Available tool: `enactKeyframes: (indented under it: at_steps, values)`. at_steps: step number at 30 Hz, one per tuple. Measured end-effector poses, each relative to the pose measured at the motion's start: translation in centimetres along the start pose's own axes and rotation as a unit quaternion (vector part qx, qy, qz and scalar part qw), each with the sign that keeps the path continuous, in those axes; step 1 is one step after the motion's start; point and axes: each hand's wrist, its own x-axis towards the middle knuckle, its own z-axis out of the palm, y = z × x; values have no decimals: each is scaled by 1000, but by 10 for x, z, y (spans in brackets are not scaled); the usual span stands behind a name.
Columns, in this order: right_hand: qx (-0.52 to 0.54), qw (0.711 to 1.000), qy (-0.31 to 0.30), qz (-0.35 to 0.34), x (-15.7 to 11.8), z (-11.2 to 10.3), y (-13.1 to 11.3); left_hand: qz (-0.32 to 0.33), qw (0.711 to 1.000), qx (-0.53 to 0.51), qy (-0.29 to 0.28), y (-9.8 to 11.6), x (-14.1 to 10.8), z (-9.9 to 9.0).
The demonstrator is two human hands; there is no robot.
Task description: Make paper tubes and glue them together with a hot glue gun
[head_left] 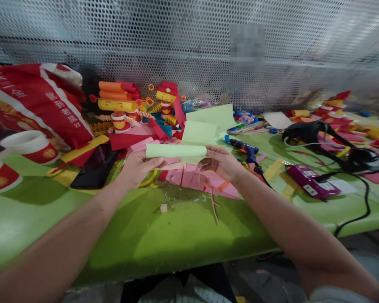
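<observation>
A pale green sheet (176, 151), curled into a roll, is stretched level between both hands above the table's middle. Its left end is gripped by my left hand (139, 167), thumb along the lower edge. My right hand (220, 163) pinches the right end with bent fingers. Behind the roll stand folded light green sheets (210, 122). Pink paper (198, 180) lies on the table beneath the hands, with a small pale scrap (164, 208) in front of it.
Left are white and red cups (38, 147), a black phone (95, 166) and a red bag (41, 101). Paper figures (118, 107) stand behind. On the right lie a blue glue gun (244, 148), a purple power strip (312, 182) with a black cable, and a black headset-like object (331, 143).
</observation>
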Motion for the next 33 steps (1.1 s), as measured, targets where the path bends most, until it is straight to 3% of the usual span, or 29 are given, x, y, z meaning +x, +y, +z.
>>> enactKeyframes:
  at_steps: [3,7,12,18,33]
  values:
    - [-1,999,-31,20,0,-3,1,-9,1000,4,-14,2,0,0]
    - [-45,999,0,-7,2,-4,2,-19,998,-51,-19,7,1,0]
    - [-113,990,44,-69,3,-1,2,-50,992,-107,34,7,4,1]
    - [-138,988,26,-59,2,-1,3,-50,993,-85,66,6,5,2]
    - [-98,978,160,-92,-2,5,-6,-9,975,-181,128,10,4,8]
